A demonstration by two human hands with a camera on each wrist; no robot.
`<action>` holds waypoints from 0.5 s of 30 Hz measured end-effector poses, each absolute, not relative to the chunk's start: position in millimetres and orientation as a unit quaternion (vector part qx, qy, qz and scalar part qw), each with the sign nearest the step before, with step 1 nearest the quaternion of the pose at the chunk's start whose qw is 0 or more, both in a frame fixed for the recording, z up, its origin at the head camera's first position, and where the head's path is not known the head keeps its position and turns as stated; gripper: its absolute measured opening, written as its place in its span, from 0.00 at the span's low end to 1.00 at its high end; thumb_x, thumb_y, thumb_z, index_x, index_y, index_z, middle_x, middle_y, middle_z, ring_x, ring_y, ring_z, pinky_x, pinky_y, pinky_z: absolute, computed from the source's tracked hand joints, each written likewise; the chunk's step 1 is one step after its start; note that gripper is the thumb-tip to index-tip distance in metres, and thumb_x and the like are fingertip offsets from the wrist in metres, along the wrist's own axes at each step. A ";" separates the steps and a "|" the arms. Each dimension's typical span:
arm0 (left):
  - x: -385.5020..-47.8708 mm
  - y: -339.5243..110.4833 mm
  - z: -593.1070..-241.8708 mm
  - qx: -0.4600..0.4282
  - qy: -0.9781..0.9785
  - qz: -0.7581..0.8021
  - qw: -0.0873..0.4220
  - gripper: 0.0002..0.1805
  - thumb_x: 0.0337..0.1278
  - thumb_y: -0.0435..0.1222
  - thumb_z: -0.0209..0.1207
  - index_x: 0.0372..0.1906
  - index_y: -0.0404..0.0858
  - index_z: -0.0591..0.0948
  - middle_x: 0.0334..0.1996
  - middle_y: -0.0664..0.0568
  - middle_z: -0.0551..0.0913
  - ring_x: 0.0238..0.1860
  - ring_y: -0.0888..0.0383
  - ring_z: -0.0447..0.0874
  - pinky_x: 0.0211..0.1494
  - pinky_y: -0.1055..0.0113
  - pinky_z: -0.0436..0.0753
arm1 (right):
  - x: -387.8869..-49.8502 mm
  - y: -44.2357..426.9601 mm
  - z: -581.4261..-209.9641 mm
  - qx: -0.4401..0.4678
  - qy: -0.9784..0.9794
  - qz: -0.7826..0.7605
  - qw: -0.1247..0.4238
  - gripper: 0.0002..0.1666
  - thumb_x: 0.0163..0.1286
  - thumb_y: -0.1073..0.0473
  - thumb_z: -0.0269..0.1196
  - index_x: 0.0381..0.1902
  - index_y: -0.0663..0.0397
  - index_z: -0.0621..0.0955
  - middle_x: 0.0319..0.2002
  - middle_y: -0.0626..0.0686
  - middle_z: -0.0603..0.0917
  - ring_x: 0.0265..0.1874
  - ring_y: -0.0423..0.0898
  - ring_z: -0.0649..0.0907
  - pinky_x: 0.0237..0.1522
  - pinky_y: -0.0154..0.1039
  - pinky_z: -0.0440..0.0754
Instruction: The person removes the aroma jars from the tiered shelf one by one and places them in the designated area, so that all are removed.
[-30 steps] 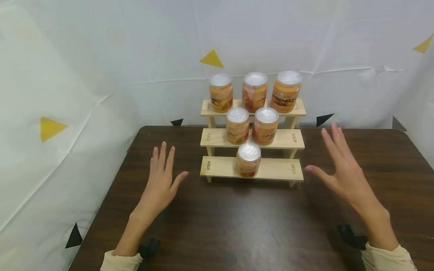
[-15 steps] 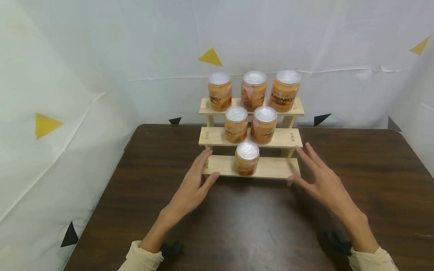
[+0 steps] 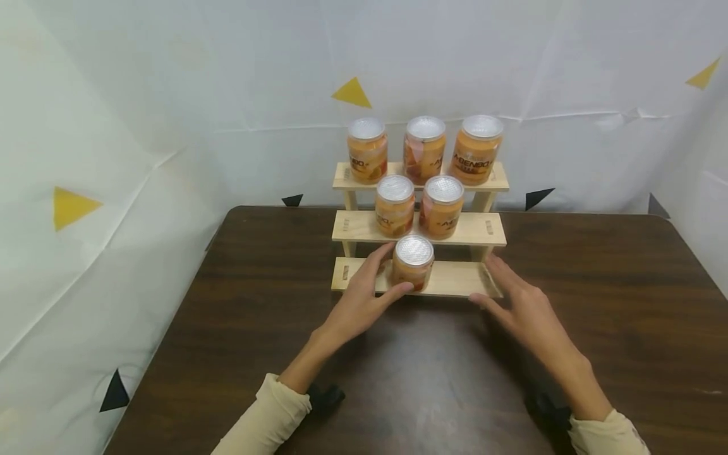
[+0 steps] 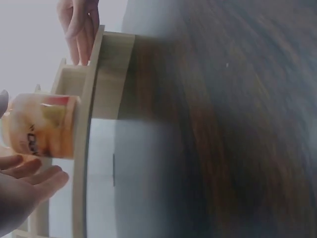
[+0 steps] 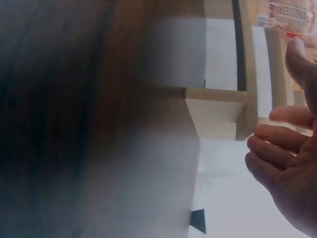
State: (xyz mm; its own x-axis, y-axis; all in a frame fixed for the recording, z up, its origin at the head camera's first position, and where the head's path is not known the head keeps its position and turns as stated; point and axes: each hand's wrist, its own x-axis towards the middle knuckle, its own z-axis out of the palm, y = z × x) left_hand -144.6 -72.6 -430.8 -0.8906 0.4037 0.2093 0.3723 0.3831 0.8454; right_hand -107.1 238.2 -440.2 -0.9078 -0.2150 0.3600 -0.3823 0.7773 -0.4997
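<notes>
In the head view a jar [image 3: 413, 262] with a silver lid stands on the lowest step of a wooden rack [image 3: 455, 279]. My left hand [image 3: 358, 303] is at its left side, fingers behind and thumb in front; whether it touches the jar is unclear. The left wrist view has the jar [image 4: 42, 126] between the thumb and the relaxed fingers of the left hand [image 4: 25, 191]. My right hand [image 3: 531, 309], fingers spread and holding nothing, is by the right end of the lowest step. In the right wrist view the right hand [image 5: 292, 158] is beside the rack's end [image 5: 218, 111].
Two jars [image 3: 394, 208] [image 3: 441, 208] stand on the middle step, and three more, one of them at the left [image 3: 367, 151], on the top step. The rack stands on a dark wooden table [image 3: 256, 265], with a white cloth [image 3: 256, 76] behind and at the left.
Both hands have moved inward toward the rack. The left hand has come from the left to the front jar, the right hand to the lowest step's right end. The jars stay in place.
</notes>
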 end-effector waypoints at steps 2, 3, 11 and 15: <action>-147.5 -67.5 -434.5 0.234 0.821 0.520 0.010 0.46 0.74 0.44 0.71 0.87 0.40 0.61 0.82 0.44 0.68 0.83 0.48 0.68 0.84 0.45 0.70 | -107.6 237.4 -442.7 0.162 -0.930 0.294 0.152 0.49 0.68 0.58 0.80 0.81 0.62 0.72 0.75 0.71 0.76 0.69 0.73 0.81 0.63 0.73 0.81; -148.6 -64.9 -436.1 0.231 0.817 0.528 0.009 0.47 0.73 0.43 0.72 0.86 0.40 0.61 0.82 0.43 0.69 0.82 0.48 0.69 0.84 0.45 0.70 | -108.0 237.2 -443.8 0.162 -0.929 0.294 0.155 0.48 0.68 0.59 0.80 0.81 0.62 0.72 0.75 0.71 0.76 0.69 0.73 0.81 0.62 0.72 0.82; -153.2 -43.6 -445.0 0.187 0.810 0.555 -0.007 0.51 0.65 0.43 0.78 0.85 0.40 0.61 0.77 0.42 0.75 0.77 0.48 0.75 0.81 0.45 0.73 | -107.6 233.9 -446.5 0.137 -0.940 0.292 0.113 0.44 0.71 0.55 0.78 0.78 0.65 0.75 0.78 0.70 0.73 0.75 0.72 0.75 0.65 0.75 0.78; -155.7 -31.7 -446.2 0.159 0.816 0.556 -0.027 0.51 0.62 0.46 0.80 0.83 0.40 0.64 0.72 0.42 0.79 0.71 0.46 0.80 0.74 0.44 0.79 | -106.2 231.2 -447.9 0.131 -0.942 0.292 0.097 0.43 0.73 0.55 0.76 0.80 0.64 0.74 0.80 0.72 0.69 0.76 0.74 0.73 0.66 0.77 0.76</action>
State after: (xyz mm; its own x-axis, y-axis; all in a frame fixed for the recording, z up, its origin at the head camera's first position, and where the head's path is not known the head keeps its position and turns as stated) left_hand -155.7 -31.7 -446.2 -0.9478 0.2296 0.2211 0.2898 0.3319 0.8977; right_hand -106.2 231.2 -447.9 -0.9467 -0.1911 0.2591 -0.3042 0.7947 -0.5253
